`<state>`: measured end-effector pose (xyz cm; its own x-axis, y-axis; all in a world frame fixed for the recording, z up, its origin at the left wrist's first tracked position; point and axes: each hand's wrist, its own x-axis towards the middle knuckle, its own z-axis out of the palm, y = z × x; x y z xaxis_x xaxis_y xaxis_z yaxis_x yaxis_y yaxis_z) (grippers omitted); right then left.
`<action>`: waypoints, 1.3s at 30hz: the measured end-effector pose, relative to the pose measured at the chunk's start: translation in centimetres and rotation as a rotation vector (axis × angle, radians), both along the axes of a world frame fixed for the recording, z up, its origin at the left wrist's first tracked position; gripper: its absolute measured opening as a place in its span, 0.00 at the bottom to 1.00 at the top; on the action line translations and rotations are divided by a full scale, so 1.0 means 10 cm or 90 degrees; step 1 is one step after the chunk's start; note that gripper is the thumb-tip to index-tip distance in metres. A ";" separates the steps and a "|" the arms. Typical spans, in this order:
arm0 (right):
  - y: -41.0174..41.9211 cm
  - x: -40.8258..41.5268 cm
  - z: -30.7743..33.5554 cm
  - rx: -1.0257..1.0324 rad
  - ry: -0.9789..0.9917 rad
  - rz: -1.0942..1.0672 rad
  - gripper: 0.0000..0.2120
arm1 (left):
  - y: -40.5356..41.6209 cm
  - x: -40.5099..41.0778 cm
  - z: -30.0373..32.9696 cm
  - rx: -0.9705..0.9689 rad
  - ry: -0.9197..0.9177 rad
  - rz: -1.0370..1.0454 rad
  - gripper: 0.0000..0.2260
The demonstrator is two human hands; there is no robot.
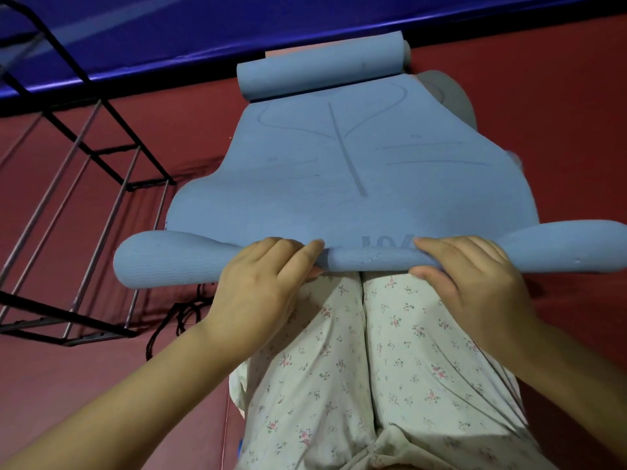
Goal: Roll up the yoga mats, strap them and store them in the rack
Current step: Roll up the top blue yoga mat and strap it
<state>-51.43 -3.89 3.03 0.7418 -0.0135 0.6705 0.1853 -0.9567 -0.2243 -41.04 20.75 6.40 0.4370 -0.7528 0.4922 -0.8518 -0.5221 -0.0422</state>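
A blue yoga mat (349,178) lies spread on the red floor ahead of my knees, with line markings on its top. Its far end is curled into a roll (322,67). Its near edge is curled into a thin roll (369,259) across my lap. My left hand (261,283) grips that near roll left of centre, fingers over the top. My right hand (471,276) grips it right of centre in the same way. A grey mat edge (454,96) shows under the blue one at the far right.
A black metal rack (84,198) with thin silver bars stands on the left. A black strap (179,313) lies on the floor between the rack and my left arm. A blue-purple padded surface (169,35) runs along the back. My legs are in floral trousers (373,368).
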 end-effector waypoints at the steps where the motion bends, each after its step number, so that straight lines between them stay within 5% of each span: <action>1: 0.00 0.00 -0.02 0.001 -0.007 0.000 0.15 | 0.00 0.00 -0.01 -0.011 0.009 0.007 0.12; 11: -0.08 0.05 -0.04 0.044 0.055 0.051 0.18 | 0.06 0.09 -0.07 -0.030 0.114 -0.052 0.21; 17: -0.08 0.05 0.10 0.046 0.081 0.025 0.16 | 0.00 0.13 0.11 0.027 0.067 -0.045 0.12; 28: 0.04 -0.24 0.32 -0.025 0.064 0.085 0.12 | 0.24 -0.08 0.32 0.073 0.043 -0.108 0.12; 39: 0.04 -0.28 0.21 0.078 0.218 0.113 0.19 | 0.33 -0.16 0.22 0.068 0.368 -0.070 0.16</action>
<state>-54.23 -3.50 5.08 0.9198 0.0706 0.3861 0.2407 -0.8784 -0.4128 -42.64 24.08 8.59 0.5279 -0.8413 0.1166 -0.8011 -0.4475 0.3974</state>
